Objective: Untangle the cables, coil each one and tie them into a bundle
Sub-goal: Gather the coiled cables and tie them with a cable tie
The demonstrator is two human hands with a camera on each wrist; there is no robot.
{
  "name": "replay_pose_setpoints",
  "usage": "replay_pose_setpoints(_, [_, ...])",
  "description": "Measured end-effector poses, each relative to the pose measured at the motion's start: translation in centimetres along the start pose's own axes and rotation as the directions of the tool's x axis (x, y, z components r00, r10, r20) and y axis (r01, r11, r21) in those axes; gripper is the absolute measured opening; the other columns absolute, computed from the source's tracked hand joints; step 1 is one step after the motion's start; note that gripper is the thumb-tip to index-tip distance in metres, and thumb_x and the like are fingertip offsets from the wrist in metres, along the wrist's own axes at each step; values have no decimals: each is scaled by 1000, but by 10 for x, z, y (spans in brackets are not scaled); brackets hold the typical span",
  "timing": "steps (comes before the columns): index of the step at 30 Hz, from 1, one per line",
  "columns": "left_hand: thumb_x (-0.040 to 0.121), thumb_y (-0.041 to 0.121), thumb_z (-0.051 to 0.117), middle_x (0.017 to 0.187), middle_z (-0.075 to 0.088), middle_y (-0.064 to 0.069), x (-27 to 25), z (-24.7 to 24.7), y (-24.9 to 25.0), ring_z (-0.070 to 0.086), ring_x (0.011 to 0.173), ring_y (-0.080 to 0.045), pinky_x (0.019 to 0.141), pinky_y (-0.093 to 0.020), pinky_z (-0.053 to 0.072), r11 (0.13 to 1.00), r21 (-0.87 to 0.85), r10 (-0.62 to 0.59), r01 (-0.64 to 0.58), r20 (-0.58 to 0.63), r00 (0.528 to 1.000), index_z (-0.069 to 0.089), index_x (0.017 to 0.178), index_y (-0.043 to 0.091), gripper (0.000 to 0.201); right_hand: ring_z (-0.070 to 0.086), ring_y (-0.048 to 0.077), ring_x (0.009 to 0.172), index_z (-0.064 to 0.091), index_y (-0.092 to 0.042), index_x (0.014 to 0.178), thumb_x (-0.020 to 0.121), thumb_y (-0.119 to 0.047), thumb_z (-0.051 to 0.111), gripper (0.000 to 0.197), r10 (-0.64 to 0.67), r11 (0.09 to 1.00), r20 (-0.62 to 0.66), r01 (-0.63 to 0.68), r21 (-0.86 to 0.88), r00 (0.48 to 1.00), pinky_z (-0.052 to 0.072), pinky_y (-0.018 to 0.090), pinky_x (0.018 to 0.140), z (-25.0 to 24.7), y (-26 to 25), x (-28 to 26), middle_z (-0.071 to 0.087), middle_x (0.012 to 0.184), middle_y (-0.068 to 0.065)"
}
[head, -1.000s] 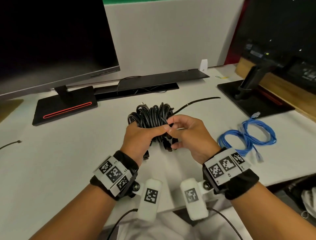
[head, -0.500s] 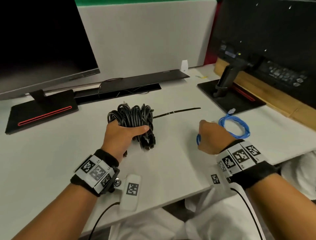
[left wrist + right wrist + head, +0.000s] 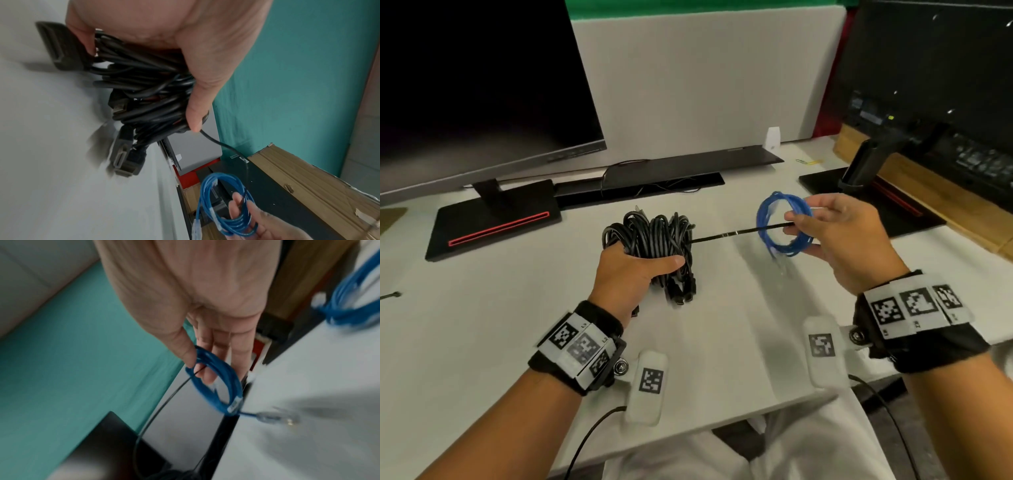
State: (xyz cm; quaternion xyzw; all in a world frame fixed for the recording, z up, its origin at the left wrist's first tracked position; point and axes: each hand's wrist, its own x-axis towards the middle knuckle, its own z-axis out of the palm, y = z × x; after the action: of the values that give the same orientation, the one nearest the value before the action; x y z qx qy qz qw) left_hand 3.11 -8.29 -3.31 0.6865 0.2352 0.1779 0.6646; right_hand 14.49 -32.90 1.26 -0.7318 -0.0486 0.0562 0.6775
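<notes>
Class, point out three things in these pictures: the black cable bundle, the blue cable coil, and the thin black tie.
black cable bundle [image 3: 650,236]: head view, top of the loops.
blue cable coil [image 3: 763,222]: head view, left arc.
thin black tie [image 3: 726,235]: head view, middle of its taut stretch.

A thick coil of black cables [image 3: 650,240] rests on the white worktop [image 3: 482,325], one thin black strand [image 3: 726,235] running through the raised blue cable coil [image 3: 782,224].
</notes>
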Motion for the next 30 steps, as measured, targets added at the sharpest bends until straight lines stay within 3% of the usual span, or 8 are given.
replay_pose_setpoints(3, [68, 6, 89, 80, 77, 7, -1, 1, 1, 71, 68, -1, 52, -11, 50, 1000, 1, 5, -5, -16, 1000, 72, 100, 10, 36, 75, 19, 73, 58, -9, 105, 92, -1, 64, 17, 37, 995, 21, -39, 93, 999, 62, 36, 68, 19, 1, -6, 76, 83, 3])
replay_pose_setpoints(7, [69, 6, 88, 93, 77, 0, -4, 9, -1, 73, 82, -9, 62, -12, 54, 999, 21, 34, -34, -33, 999, 73, 102, 9, 36, 74, 18, 69, 56, -13, 97, 90, 3, 64, 20, 12, 996, -2, -12, 88, 1000, 60, 33, 67, 54, 12, -20, 75, 90, 2])
replay_pose_setpoints(11, [70, 6, 87, 95, 77, -3, -11, 17, -2, 74, 87, -15, 72, -24, 59, 1000, -8, 3, -3, -23, 1000, 73, 104, 8, 36, 69, 18, 96, 61, -14, 94, 85, 5, 67, 23, -83, 992, -84, 91, 88, 993, 58, 33, 84, 86, 19, -31, 70, 101, 5])
replay_pose_setpoints(15, [73, 3, 85, 94, 78, -5, -16, 20, 0, 75, 88, -18, 72, -24, 60, 999, -47, -6, 6, 4, 1000, 74, 103, 6, 32, 66, 12, 97, 64, -14, 99, 87, 2, 66, 20, -150, 986, 6, 150, 67, 989, 53, 16, 74, 105, 21, -43, 68, 101, 0])
replay_pose_setpoints(19, [72, 2, 85, 94, 78, -5, -17, 21, 2, 74, 91, -20, 78, -31, 61, 999, -32, 10, -10, -8, 1000, 75, 102, 7, 32, 67, 12, 100, 63, -12, 109, 90, 6, 62, 26, -221, 975, 90, 223, -5, 971, 56, 22, 84, 109, 25, -51, 68, 107, 4])
replay_pose_setpoints(24, [63, 13, 92, 98, 76, 0, -7, 12, 2, 71, 98, -24, 95, -47, 53, 997, 73, -13, 22, -119, 993, 73, 100, 15, 42, 68, 20, 98, 63, -12, 100, 88, 4, 68, 21, -132, 987, -109, 140, 78, 985, 57, 25, 79, 85, 19, -28, 67, 104, 8])
replay_pose_setpoints(27, [63, 9, 92, 99, 76, -4, -6, 8, 5, 72, 98, -24, 95, -47, 54, 997, 75, -17, 24, -101, 995, 73, 102, 11, 44, 68, 26, 101, 64, -10, 101, 84, 5, 72, 24, -73, 990, -102, 85, 114, 992, 59, 32, 81, 70, 10, -16, 68, 107, 12])
replay_pose_setpoints(30, [54, 24, 93, 102, 75, -4, -5, 8, 9, 68, 104, -29, 101, -52, 47, 982, 191, 10, 8, -92, 996, 72, 103, 11, 54, 71, 25, 96, 63, -14, 97, 84, 9, 68, 28, -150, 988, -55, 151, 21, 987, 61, 36, 80, 62, 1, -12, 70, 104, 9])
